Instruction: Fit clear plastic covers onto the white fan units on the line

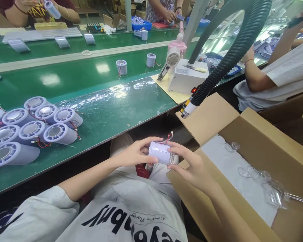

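While left hand and right hand pinch one lavender cylinder, two canisters occupy the belt; one hose partly hides one carton.

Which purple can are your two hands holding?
The can between the left hand and the right hand, off the green table; the bunched cans on the left all sit on it.

On the right of the counter, a white box-shaped unit is set on a yellow sheet. A dark ribbed hose is suspended nearby. At the far side, a blue basket is seen.
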`<control>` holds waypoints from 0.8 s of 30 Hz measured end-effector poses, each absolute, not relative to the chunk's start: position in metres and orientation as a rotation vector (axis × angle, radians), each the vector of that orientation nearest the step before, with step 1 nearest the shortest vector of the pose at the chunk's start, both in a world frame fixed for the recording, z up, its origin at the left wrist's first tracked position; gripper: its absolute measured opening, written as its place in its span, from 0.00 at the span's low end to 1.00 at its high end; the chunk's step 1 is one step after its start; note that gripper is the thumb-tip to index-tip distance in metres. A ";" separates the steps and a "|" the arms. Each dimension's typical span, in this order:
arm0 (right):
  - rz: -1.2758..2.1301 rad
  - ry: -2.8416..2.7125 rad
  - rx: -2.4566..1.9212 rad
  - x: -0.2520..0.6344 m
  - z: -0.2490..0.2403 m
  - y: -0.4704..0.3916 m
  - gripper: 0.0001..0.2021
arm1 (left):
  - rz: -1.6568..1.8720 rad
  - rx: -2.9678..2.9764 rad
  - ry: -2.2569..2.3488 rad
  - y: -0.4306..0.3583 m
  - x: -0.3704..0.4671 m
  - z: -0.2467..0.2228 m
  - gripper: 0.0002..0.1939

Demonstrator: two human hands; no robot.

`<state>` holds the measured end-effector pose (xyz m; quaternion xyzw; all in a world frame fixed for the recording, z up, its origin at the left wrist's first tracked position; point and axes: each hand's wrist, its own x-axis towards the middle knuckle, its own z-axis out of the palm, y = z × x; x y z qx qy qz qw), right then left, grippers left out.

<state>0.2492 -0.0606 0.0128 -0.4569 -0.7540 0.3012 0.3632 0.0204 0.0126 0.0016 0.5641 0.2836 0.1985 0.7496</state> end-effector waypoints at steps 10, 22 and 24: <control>0.962 -1.785 -1.159 0.246 0.021 -0.071 0.24 | 0.533 1.458 0.464 0.010 0.017 0.008 0.39; 1.336 -1.521 -1.245 0.244 0.029 -0.075 0.22 | 0.563 1.604 0.429 0.007 0.016 0.011 0.39; 1.403 -1.465 -1.241 0.244 0.028 -0.075 0.21 | 0.569 1.628 0.441 0.006 0.016 0.011 0.39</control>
